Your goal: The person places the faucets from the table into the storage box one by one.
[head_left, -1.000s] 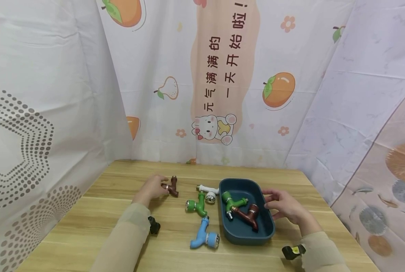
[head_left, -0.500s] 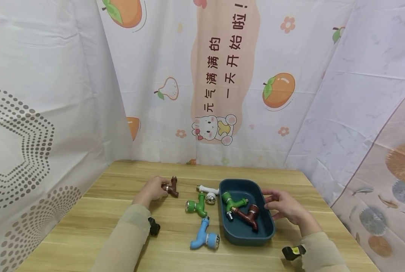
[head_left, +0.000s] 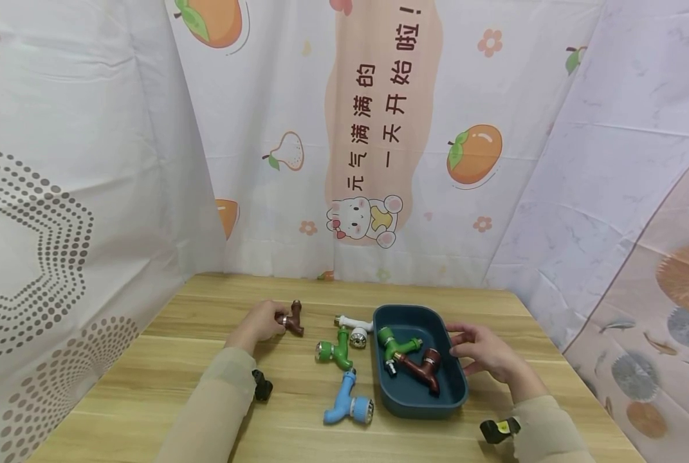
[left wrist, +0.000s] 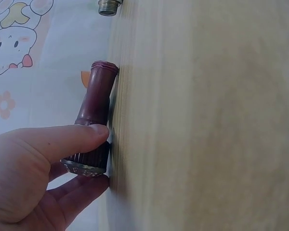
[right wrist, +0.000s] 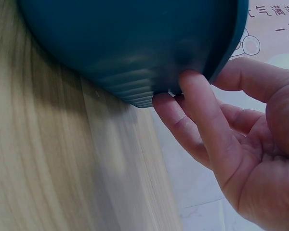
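So from my end, far away from the worktop, here's what I'm seeing: the left hand has its fingers pinched round the knob end of a brown tap, thumb on 1 side and a finger tucked under the other. That tap is over on the left part of the worktop, lying right down against the wood as far as I can make out, with its threaded end pointing to the back. The right hand is on the blue tub, gripping its right side: my right wrist feed has 2 fingers bent against the outer wall while another digit slips out of sight behind the rim. Inside the tub I count 2 taps, a green tap and a second brown tap, with the brown threaded end lying across the green. Between the left hand and the tub there are 3 more: a white tap right up by the tub's left wall, a small green tap just in front of it, and a blue tap nearest the camera. Can't tell if the blue thread touches the green spout. Behind everything hangs a fruit-print curtain.
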### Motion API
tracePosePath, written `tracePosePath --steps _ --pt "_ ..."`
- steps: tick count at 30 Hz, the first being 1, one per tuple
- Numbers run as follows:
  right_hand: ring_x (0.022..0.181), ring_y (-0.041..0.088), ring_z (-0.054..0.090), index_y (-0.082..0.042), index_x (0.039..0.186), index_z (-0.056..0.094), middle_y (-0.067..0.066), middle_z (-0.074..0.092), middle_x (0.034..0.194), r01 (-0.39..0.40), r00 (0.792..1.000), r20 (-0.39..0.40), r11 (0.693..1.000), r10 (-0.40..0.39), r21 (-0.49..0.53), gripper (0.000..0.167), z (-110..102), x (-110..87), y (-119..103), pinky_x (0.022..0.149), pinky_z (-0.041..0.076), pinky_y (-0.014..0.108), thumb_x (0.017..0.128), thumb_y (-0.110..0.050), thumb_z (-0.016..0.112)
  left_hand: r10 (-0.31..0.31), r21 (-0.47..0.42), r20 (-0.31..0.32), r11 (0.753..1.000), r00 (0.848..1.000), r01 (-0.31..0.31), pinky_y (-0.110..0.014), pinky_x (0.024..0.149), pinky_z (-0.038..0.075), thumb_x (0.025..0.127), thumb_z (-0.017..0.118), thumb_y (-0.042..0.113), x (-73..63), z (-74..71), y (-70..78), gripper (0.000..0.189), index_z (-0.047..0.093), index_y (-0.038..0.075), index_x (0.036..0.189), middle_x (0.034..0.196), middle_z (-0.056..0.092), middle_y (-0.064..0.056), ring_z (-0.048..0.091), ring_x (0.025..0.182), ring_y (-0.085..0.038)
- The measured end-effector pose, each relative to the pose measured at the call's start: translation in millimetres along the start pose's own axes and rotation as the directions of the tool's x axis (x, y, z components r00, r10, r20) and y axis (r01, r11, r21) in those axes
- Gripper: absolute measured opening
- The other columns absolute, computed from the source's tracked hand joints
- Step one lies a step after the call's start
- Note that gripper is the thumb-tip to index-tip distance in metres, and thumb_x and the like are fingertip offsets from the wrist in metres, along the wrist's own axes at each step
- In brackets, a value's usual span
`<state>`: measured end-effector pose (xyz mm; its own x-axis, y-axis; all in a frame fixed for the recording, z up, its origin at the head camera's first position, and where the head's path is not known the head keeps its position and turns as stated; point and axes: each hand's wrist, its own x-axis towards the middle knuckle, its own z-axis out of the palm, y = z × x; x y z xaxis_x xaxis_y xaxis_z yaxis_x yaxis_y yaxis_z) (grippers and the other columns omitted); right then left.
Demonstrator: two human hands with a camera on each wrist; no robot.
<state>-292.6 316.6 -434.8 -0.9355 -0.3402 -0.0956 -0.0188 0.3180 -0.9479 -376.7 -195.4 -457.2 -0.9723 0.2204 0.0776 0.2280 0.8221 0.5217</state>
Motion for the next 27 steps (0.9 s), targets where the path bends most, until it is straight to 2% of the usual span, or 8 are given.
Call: tracePosePath --steps 10,18,27 --pt "0.101 0.03 0.063 0.008 0.152 0.034 0.031 0.057 0.127 -0.006 1.0 -0.004 1.0 0.006 0.001 0.067 0.6 -0.5 -1.8 0.066 0.061 0.048 0.095 -0.004 0.066 0.0 -0.008 0.007 1.0 1.0 0.0 -0.04 0.078 0.047 0.086 0.08 0.002 -0.3 -0.7 1.4 0.018 0.075 0.012 0.099 0.094 0.065 -0.004 0.056 0.088 -0.023" --pt "0.101 0.03 0.063 0.008 0.152 0.034 0.031 0.057 0.126 -0.002 1.0 0.002 1.0 0.002 0.004 0.066 -0.1 -0.2 -0.9 0.066 0.061 0.048 0.095 -0.004 0.066 0.018 0.006 0.011 1.0 1.0 -0.018 -0.041 0.078 0.046 0.085 0.08 0.002 -0.1 -0.4 1.8 0.014 0.073 0.012 0.094 0.087 0.063 -0.001 0.055 0.084 -0.022" --pt "0.102 0.031 0.064 0.009 0.152 0.034 0.032 0.057 0.126 0.0 1.0 0.002 1.0 0.0 0.007 0.067 -0.1 0.0 0.2 0.067 0.061 0.049 0.095 -0.004 0.066 0.004 -0.009 0.019 1.0 1.0 -0.004 -0.038 0.075 0.044 0.086 0.078 0.002 -0.8 -1.4 1.6 0.014 0.072 0.011 0.095 0.086 0.061 -0.001 0.053 0.082 -0.022"
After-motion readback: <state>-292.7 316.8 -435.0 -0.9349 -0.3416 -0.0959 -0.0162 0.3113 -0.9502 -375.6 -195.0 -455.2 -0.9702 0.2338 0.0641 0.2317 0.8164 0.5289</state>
